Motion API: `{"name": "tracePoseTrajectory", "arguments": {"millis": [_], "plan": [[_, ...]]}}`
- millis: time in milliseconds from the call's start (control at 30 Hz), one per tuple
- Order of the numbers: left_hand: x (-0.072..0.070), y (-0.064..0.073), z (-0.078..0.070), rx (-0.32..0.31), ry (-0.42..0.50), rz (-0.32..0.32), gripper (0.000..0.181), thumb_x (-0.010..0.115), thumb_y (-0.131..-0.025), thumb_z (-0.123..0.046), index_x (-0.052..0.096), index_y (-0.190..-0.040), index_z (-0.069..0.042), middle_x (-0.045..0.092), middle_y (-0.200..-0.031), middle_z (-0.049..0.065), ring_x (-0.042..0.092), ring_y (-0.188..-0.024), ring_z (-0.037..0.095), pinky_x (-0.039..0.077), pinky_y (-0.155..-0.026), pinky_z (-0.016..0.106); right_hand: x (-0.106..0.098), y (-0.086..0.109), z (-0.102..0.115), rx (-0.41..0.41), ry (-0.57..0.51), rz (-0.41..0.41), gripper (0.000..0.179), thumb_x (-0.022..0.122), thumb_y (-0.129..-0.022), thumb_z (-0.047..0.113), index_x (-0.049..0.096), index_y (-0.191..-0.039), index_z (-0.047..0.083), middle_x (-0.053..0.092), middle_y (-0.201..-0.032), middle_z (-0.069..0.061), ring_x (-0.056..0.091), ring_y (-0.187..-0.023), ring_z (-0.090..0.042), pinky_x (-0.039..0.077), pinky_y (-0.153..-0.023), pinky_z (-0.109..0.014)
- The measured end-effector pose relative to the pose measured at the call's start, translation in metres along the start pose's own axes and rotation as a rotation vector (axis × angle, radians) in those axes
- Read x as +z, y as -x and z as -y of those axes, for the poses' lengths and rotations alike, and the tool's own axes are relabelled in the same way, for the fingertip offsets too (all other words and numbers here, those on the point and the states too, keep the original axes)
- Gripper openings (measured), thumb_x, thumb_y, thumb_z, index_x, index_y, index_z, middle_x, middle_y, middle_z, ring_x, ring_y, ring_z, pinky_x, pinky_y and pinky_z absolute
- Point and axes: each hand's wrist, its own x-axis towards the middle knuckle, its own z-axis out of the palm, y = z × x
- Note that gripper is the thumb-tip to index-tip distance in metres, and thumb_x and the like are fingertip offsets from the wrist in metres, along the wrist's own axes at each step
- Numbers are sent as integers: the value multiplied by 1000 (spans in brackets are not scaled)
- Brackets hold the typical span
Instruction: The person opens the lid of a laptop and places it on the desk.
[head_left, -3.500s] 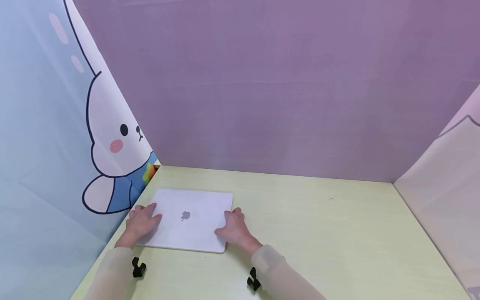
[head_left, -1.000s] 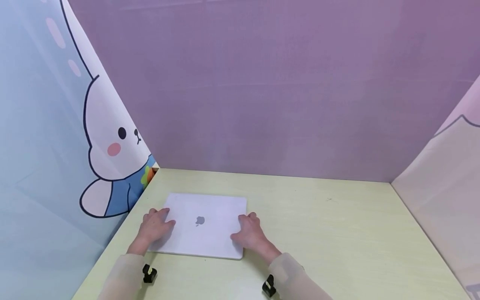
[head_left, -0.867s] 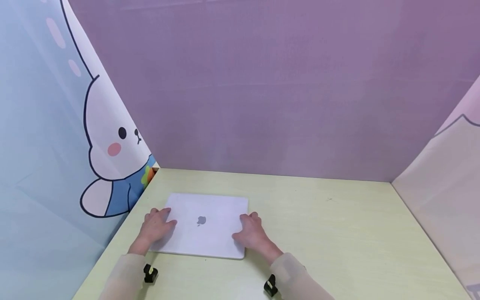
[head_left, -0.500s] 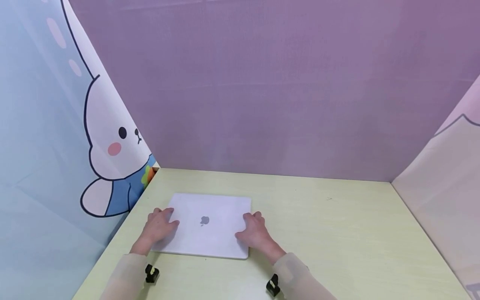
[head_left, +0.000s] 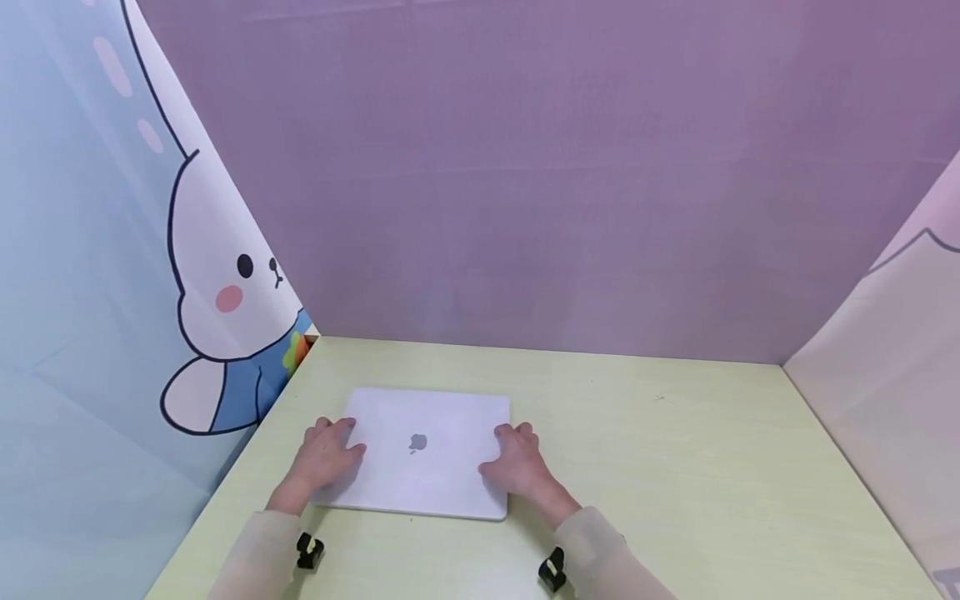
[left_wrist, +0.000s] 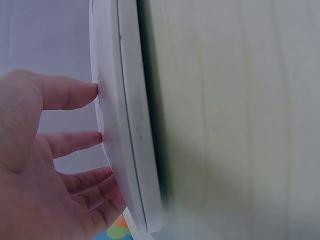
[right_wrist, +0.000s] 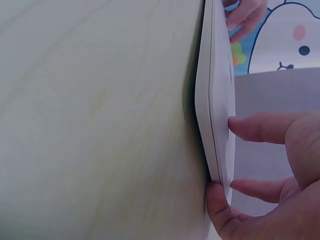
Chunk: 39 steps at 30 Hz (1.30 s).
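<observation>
A closed silver laptop with an apple logo lies flat on the pale table, left of the middle. My left hand holds its left side. In the left wrist view the thumb and a finger touch the lid, while the other fingers reach toward the far side, partly hidden. My right hand holds the right side. In the right wrist view its thumb rests on the lid and a fingertip bears on the side edge. Both hands stay low over the lid.
The pale yellow table reaches out to the right. A purple cloth hangs behind it, a blue cloth with a rabbit print on the left, and a pale cloth on the right. Small black pieces sit under both wrists.
The laptop has slid to the right and slightly nearer along the table, with both hands staying on its sides. The slide goes on through the last half second. The view has shifted slightly.
</observation>
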Motion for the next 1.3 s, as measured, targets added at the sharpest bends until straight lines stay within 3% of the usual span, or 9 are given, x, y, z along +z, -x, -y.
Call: {"name": "tracePoseTrajectory", "arguments": {"millis": [500,1300], "plan": [[5,-1,-1,27,7,-6,57,69,-92,-26,56,-137,7,52,-117,30,49,-101,40,46,-83,54,-7,1,-6,7,8,-7,66,83,-76,19,59,-131,-7,49,-120,-24,48,-109,-37,50,-92,-50],[11,0,-15,57,14,-11,54,70,-90,-25,60,-134,5,55,-114,27,51,-100,39,46,-82,51,-20,5,-17,21,24,-12,66,83,-77,16,58,-133,-9,51,-124,-27,50,-114,-40,49,-96,-51]]}}
